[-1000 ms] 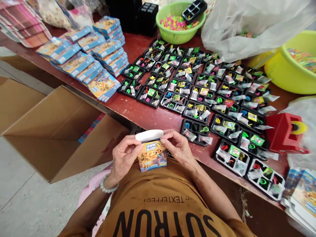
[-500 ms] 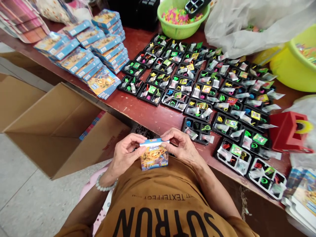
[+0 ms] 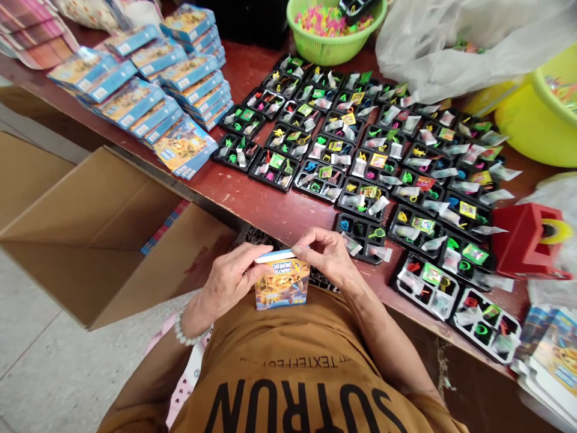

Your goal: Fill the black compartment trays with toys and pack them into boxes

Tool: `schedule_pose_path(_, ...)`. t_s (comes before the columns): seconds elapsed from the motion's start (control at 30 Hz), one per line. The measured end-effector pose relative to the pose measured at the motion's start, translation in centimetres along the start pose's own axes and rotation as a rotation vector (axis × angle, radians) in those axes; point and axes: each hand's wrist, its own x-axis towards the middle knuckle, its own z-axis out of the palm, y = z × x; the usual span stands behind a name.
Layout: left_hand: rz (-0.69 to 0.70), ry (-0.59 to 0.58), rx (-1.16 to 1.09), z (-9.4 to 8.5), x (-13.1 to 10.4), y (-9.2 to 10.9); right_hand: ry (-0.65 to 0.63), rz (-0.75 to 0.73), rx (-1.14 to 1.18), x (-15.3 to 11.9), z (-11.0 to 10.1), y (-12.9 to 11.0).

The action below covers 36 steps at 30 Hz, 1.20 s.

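Note:
A small printed cardboard box [image 3: 282,285], yellow and blue, is held upright against the front of my brown shirt. My left hand [image 3: 232,273] grips its left side, thumb on the front face and fingers behind the top edge. On the other end, my right hand [image 3: 327,255] pinches the top right corner between thumb and fingers. The box's narrow white and blue top edge shows between the hands. Its back and underside are hidden.
Stacks of similar boxes [image 3: 180,141] stand at the table's left. Several black trays [image 3: 320,180] of small toys cover the middle. A red tape dispenser [image 3: 518,240] and flattened boxes [image 3: 556,349] lie right. A green basket [image 3: 333,51] stands behind; an open carton [image 3: 99,240] is lower left.
My left fingers have flattened along the top edge, and my right hand has shifted slightly at the corner. The view has moved a little. The box stays in both hands.

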Motion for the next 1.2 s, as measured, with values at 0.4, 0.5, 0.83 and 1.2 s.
schedule_pose_path(0.4, -0.422, -0.076, -0.341, -0.4, 2.7, 1.1, -0.053, 0.035, 0.094, 0.6, -0.1, 0.0)
schedule_pose_path(0.5, -0.391, -0.072, -0.328, -0.1, 2.7, 1.1, -0.026, -0.030, 0.052, -0.1, -0.2, 0.3)
schedule_pose_path(0.83, -0.306, -0.192, -0.227, -1.2, 2.5, 0.9, -0.056, -0.019, -0.058, -0.7, -0.4, -0.4)
schedule_pose_path(1.2, 0.011, -0.113, -0.055, -0.4, 0.5, 0.7, -0.077, -0.345, -0.285, -1.4, -1.0, 0.0)
